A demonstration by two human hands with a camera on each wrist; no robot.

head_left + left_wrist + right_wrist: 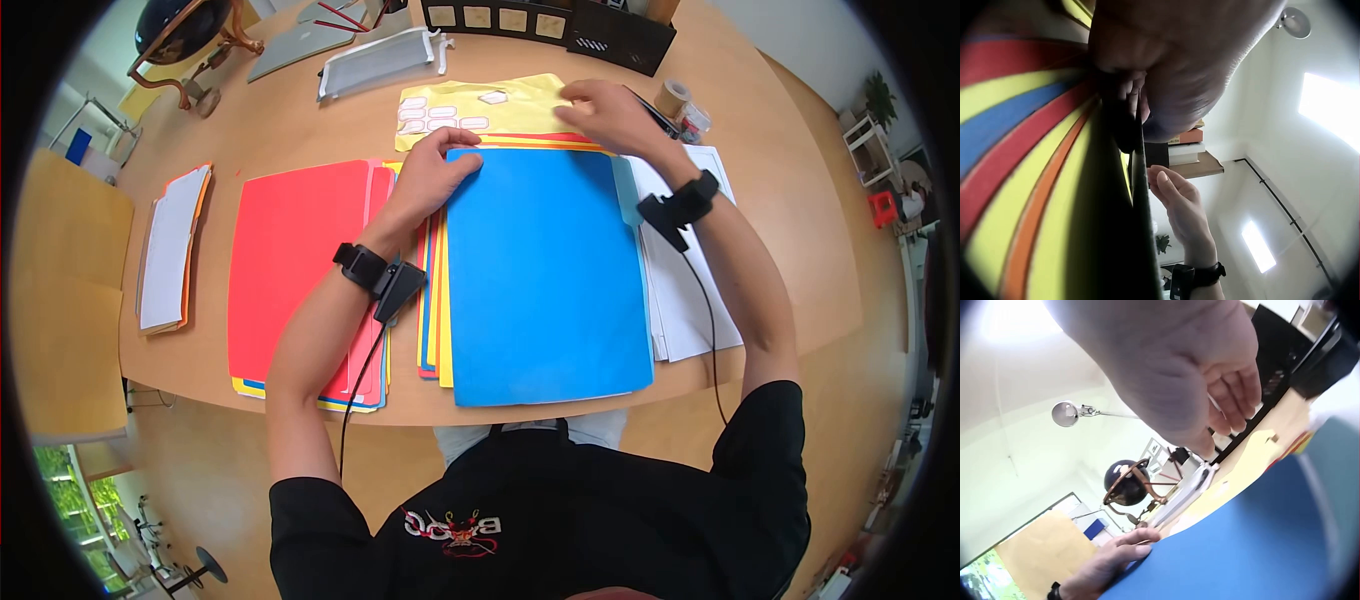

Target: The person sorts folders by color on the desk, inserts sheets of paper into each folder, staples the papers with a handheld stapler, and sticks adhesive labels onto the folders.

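Observation:
A blue folder (550,280) lies over a fanned stack of coloured folders, whose yellow, red, blue and orange edges (997,150) show in the left wrist view. My left hand (430,180) pinches its top left corner, thumb on the blue face and fingers behind; what they touch there is partly hidden. Past the folder's top edge, my right hand (612,118) hovers with loosely bent fingers and nothing in them. Below those fingers is a yellow sheet (530,105) with white labels. The right wrist view shows the right hand (1210,375) apart from the blue folder (1229,537).
Left of the stack are a pile of red folders (295,260) and white papers (168,250). White sheets (690,300) lie on the right, partly under a teal tab. Tape (672,97), a wire tray (380,65), a black organizer (620,40) and a globe (180,28) stand farther back.

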